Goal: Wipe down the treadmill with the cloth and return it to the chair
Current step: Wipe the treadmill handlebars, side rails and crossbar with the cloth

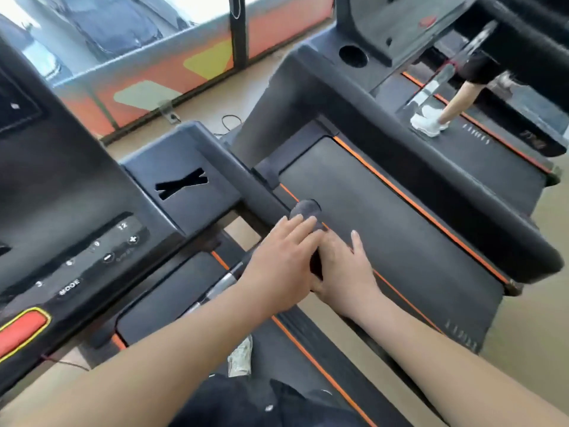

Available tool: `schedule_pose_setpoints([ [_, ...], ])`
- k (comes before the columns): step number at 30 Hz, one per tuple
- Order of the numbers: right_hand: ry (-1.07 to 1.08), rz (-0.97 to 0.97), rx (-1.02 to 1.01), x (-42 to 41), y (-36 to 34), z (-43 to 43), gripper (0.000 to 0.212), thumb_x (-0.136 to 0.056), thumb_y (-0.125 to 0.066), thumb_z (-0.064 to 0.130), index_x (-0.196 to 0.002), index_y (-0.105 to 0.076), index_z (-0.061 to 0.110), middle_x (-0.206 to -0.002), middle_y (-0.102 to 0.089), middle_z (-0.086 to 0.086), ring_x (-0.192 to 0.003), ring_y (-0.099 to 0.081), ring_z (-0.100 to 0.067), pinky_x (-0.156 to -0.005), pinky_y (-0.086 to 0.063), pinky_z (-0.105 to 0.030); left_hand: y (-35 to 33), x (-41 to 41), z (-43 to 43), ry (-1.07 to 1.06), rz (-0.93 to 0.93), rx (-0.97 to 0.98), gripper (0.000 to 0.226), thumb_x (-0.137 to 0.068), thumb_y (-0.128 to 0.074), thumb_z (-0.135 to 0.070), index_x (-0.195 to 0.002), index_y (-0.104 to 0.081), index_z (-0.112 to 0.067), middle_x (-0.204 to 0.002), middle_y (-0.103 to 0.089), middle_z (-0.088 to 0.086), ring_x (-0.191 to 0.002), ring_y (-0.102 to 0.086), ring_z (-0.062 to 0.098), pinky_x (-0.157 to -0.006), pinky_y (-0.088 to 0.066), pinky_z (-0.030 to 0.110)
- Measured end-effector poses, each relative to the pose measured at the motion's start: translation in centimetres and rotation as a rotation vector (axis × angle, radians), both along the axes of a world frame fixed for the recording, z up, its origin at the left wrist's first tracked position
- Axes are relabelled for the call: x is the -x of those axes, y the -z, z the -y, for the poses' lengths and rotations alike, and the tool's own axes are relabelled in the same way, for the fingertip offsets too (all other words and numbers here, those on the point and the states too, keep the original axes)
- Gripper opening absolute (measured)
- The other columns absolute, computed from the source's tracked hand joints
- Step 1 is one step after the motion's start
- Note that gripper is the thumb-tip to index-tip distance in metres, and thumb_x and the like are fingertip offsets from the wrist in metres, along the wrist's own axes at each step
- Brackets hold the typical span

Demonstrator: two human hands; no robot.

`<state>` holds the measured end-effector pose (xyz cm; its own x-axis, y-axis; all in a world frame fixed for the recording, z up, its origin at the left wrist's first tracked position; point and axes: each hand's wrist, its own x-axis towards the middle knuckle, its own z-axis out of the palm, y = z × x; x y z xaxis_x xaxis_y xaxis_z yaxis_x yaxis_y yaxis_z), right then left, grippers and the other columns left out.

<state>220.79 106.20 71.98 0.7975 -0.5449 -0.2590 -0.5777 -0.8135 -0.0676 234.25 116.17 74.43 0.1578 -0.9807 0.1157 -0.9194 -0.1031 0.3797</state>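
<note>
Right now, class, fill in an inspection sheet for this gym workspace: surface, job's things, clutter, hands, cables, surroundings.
Surface: dark handrail under both hands; console beside it.
Job's things: dark cloth draped over the handrail; chair not in view.
Clutter: pale crumpled object on the deck, unclear what.
Hands: left hand flat on the cloth; right hand wrapped around the handrail.
Cables: looped cable on the floor; thin red cord below the console.
Surroundings: neighbouring treadmill; another person's white shoe on a third; window.
</note>
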Motion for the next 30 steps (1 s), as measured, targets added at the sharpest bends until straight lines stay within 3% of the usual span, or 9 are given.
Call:
schedule_pose_setpoints([
  [2,0.009,-0.019,0.001,4.0,-0.2,-0.2,0.087,-0.082,-0.022,0.068,-0.152,-0.035,0.019,-0.148,-0.049,0.006,-0.144,-0.036,-0.012,-0.125,-0.012,-0.056,1.3,3.8,0.5,0.110,0.040,-0.091,0.062,-0.086,-0.027,-0.024,-0.140,-0.055,-0.009,-0.150,-0.052,0.010,-0.142,-0.041,0.033,-0.121,-0.028,0.047],
  [5,0.097,-0.007,-0.067,9.8,-0.3,-0.4,0.087,-0.087,-0.024,0.077,-0.149,-0.036,0.018,-0.149,-0.051,0.004,-0.150,-0.031,-0.015,-0.125,-0.008,-0.055,2.9,7.5,1.1,0.103,0.149,-0.155,0.056,-0.097,-0.032,-0.030,-0.142,-0.055,-0.008,-0.150,-0.052,0.016,-0.143,-0.042,0.036,-0.122,-0.028,0.049],
  [9,0.084,-0.016,-0.166,19.0,-0.4,-0.1,0.105,-0.084,-0.012,0.088,-0.159,-0.023,0.015,-0.165,-0.029,0.004,-0.156,-0.010,-0.010,-0.126,0.002,-0.049,3.4,13.8,2.7,0.034,0.246,-0.255,0.060,-0.104,-0.027,-0.047,-0.144,-0.053,-0.012,-0.145,-0.053,0.019,-0.141,-0.040,0.040,-0.124,-0.017,0.054],
  [11,0.126,0.078,-0.301,23.4,-1.0,0.1,0.090,-0.094,-0.026,0.077,-0.161,-0.022,0.017,-0.167,-0.024,0.006,-0.155,-0.009,-0.007,-0.127,-0.001,-0.041,3.4,17.6,2.6,-0.016,0.251,-0.275,0.057,-0.104,-0.027,-0.049,-0.141,-0.054,-0.015,-0.141,-0.055,0.014,-0.141,-0.037,0.039,-0.124,-0.013,0.055],
  [15,0.508,0.325,-0.479,32.5,-1.5,1.3,0.052,-0.105,-0.045,0.040,-0.152,-0.044,0.019,-0.155,-0.047,0.005,-0.145,-0.038,-0.011,-0.122,-0.024,-0.031,3.6,26.5,1.3,-0.010,0.206,-0.192,0.051,-0.103,-0.035,-0.048,-0.134,-0.058,-0.015,-0.133,-0.056,0.010,-0.138,-0.038,0.039,-0.123,-0.015,0.056],
  [20,0.774,0.377,-0.482,41.0,-0.4,0.3,0.036,-0.104,-0.047,0.032,-0.136,-0.059,0.019,-0.137,-0.063,0.003,-0.128,-0.055,-0.016,-0.102,-0.037,-0.024,4.5,38.2,0.1,0.211,0.208,-0.207,0.062,-0.094,-0.046,-0.063,-0.134,-0.057,-0.017,-0.130,-0.055,0.007,-0.134,-0.042,0.039,-0.121,-0.018,0.057],
  [25,0.792,0.413,-0.611,42.1,-1.1,-1.6,0.033,-0.103,-0.051,0.032,-0.131,-0.063,0.021,-0.130,-0.066,0.005,-0.119,-0.059,-0.011,-0.103,-0.042,-0.027,4.6,34.6,1.6,0.461,0.398,-0.157,0.062,-0.089,-0.050,-0.069,-0.132,-0.056,-0.026,-0.118,-0.060,0.004,-0.112,-0.054,0.033,-0.116,-0.028,0.054],
  [27,0.794,0.423,-0.650,41.3,-1.7,-1.8,0.033,-0.103,-0.050,0.032,-0.132,-0.062,0.020,-0.127,-0.065,0.007,-0.117,-0.058,-0.010,-0.101,-0.042,-0.027,4.3,31.2,2.5,0.360,0.402,-0.141,0.060,-0.094,-0.039,-0.072,-0.128,-0.062,-0.028,-0.111,-0.065,0.001,-0.108,-0.058,0.031,-0.116,-0.030,0.053],
  [30,0.803,0.442,-0.686,39.8,-2.3,-1.7,0.033,-0.104,-0.048,0.033,-0.133,-0.060,0.021,-0.125,-0.063,0.010,-0.114,-0.056,-0.009,-0.097,-0.039,-0.024,3.4,26.1,3.8,0.052,0.342,-0.291,0.055,-0.100,-0.019,-0.054,-0.106,-0.068,-0.030,-0.108,-0.070,-0.001,-0.112,-0.059,0.028,-0.118,-0.027,0.048],
])
